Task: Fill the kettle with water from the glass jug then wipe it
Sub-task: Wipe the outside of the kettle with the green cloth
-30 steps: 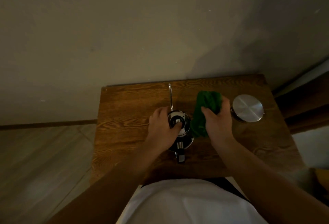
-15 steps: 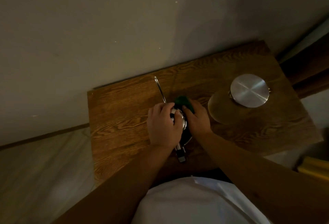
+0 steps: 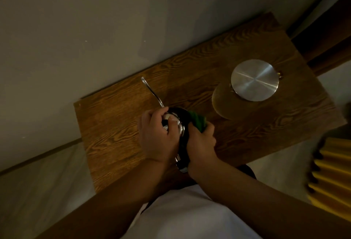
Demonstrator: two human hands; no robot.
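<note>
Head view, dim light. Wooden table (image 3: pixel 117 125) runs diagonally across mid frame, against a plain wall (image 3: pixel 95 30) in the upper left. Kettle (image 3: pixel 182 117) stands on the table at frame center, dark body, thin spout (image 3: pixel 152 91) pointing to the upper left. Left hand (image 3: pixel 157 134) sits on top of the kettle, fingers curled over its lid and gripping it. Right hand (image 3: pixel 200 144) is closed on a green cloth (image 3: pixel 197 122), pressing it against the kettle's right side; the cloth is mostly bunched under the fingers. Jug (image 3: pixel 254 80) with a round metal lid stands on the table at right of center, well apart from the kettle; water level cannot be told. Yellow ribbed object (image 3: pixel 330 174) at right edge, blurred. White shirt (image 3: pixel 190 216) at bottom.
</note>
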